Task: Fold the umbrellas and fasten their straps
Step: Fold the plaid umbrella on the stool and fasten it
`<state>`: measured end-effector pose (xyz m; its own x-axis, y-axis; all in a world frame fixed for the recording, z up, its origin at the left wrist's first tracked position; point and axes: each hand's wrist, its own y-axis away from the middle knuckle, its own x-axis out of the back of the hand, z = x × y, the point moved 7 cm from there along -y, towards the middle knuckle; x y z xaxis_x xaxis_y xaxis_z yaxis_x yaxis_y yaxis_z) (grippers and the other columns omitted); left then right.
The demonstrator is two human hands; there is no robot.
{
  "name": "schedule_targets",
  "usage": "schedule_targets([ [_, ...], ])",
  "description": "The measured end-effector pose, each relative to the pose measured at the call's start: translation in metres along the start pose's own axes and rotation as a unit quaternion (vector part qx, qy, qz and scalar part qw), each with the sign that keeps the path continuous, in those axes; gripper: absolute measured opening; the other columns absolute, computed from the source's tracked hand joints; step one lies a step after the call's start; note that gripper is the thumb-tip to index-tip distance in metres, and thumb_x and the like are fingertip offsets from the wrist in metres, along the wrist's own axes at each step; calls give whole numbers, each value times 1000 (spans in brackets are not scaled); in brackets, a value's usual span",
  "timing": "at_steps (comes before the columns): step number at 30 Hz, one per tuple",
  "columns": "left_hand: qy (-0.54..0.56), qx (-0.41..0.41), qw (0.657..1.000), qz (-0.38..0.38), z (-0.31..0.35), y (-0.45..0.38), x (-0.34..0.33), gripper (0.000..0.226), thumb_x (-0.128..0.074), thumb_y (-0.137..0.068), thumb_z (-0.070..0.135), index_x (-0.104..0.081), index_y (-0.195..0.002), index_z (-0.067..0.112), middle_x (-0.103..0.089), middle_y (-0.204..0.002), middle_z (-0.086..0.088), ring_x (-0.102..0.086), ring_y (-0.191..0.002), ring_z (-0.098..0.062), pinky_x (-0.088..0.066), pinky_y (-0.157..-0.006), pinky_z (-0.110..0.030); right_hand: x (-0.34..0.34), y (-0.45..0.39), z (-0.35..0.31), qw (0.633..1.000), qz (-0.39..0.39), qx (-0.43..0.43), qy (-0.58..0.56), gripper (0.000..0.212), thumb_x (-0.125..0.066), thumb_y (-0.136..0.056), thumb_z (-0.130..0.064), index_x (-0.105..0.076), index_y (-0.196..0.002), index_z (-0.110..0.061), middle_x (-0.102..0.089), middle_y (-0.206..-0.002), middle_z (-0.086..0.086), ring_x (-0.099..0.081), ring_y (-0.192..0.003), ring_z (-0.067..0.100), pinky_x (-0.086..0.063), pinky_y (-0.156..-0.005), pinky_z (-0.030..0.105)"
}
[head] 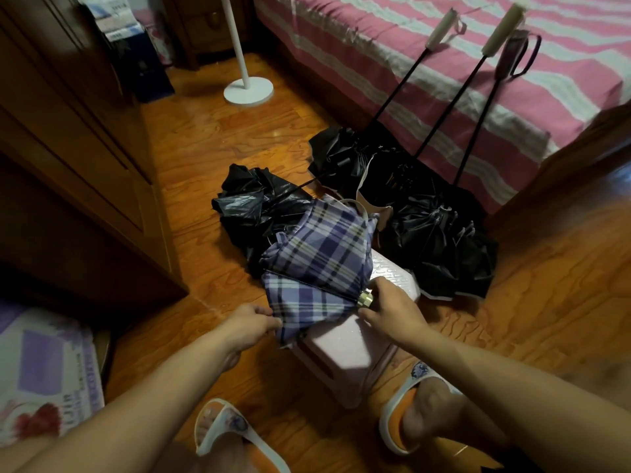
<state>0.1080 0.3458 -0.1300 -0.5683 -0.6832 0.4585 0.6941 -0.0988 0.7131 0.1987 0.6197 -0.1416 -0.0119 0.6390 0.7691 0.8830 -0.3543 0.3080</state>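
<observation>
While the plaid umbrella [321, 264] lies collapsed on the pink stool [345, 353], ready for pleating, the left hand [251, 324] pinches its canopy edge and the right hand [389, 307] clamps around the gold tip, with three black umbrellas [444, 254] waiting unfolded on the floor [205, 158], handles propped against the bed [426, 63].

The umbrella [317, 264] lies on the stool [345, 349], between the left fingers [269, 319] and right fingers [367, 314]. Beyond the fingers, more umbrellas [437, 240] lie on the floor [211, 151], their handles [440, 29] leaning on the bed [426, 80].
</observation>
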Motion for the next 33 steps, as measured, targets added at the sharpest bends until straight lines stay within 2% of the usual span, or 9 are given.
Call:
schedule_targets([
  [5, 41, 2, 999, -12, 1, 9, -8, 27, -73, -89, 23, -54, -106, 16, -58, -109, -7, -52, -95, -22, -39, -74, -36, -5, -13, 7, 990, -43, -78, -110, 23, -76, -87, -27, -57, -99, -20, -68, -96, 4, -65, -87, 24, -52, -71, 34],
  [9, 82, -59, 995, 23, 19, 24, -4, 22, -71, -89, 3, -55, -103, 9, -63, -94, -12, -58, -78, -22, -49, -64, -35, 3, -17, 4, 939, -121, -136, -292, 8, -68, -96, -17, -69, -89, -12, -68, -81, 8, -59, -67, 18, -51, -68, 34],
  [11, 114, -110, 986, 52, 37, 33, 9, 17, -71, -89, 1, -56, -95, 9, -62, -90, -13, -60, -76, -24, -51, -63, -35, 8, -12, 3, 897, -170, -170, -371, 20, -57, -101, -10, -69, -85, -11, -63, -73, 3, -49, -63, 12, -45, -67, 27],
  [15, 169, -190, 966, 50, 73, 63, 25, 10, -69, -96, 12, -63, -103, 16, -68, -103, -6, -68, -92, -20, -52, -69, -31, 7, 2, 14, 840, -259, -247, -408, 27, -46, -103, -15, -70, -110, -5, -65, -91, 10, -54, -73, 16, -45, -68, 28],
  [19, -3, -282, 955, 92, 95, 78, 24, 8, -64, -100, 23, -71, -99, 27, -69, -97, 7, -65, -91, -9, -54, -76, -33, 5, 12, 17, 874, -195, -296, -332, 22, -37, -103, -14, -56, -95, -6, -54, -69, 10, -51, -50, 16, -38, -49, 24],
  [22, -4, -265, 963, 41, 98, 73, 13, 11, -65, -99, 26, -74, -104, 31, -69, -105, 14, -65, -97, -5, -55, -81, -30, 15, 9, 18, 916, -103, -283, -265, 29, -35, -108, -23, -55, -101, -2, -57, -71, 13, -54, -53, 20, -44, -48, 27],
  [27, 192, -222, 951, -95, 109, 66, -3, 54, -73, -90, 5, -59, -138, 24, -69, -120, 1, -72, -93, -3, -61, -83, -28, 48, 8, 5, 986, 19, -164, -8, 34, -48, -102, -35, -54, -126, -11, -62, -119, 14, -63, -106, 31, -55, -88, 45],
  [29, 204, -226, 946, -114, 112, 62, -8, 73, -70, -89, -6, -45, -151, 23, -65, -128, 7, -72, -97, 0, -59, -78, -20, 54, 17, -11, 994, 64, -87, -11, 21, -52, -101, -28, -58, -118, -18, -64, -113, 5, -61, -103, 24, -54, -90, 46],
  [33, 184, -232, 945, -137, 113, 61, -20, 89, -73, -88, 1, -30, -158, 37, -61, -133, 12, -72, -99, -3, -59, -75, -21, 24, 39, -41, 994, -65, 12, -91, 30, -53, -99, -8, -69, -120, -23, -69, -122, -4, -63, -112, 14, -52, -100, 33],
])
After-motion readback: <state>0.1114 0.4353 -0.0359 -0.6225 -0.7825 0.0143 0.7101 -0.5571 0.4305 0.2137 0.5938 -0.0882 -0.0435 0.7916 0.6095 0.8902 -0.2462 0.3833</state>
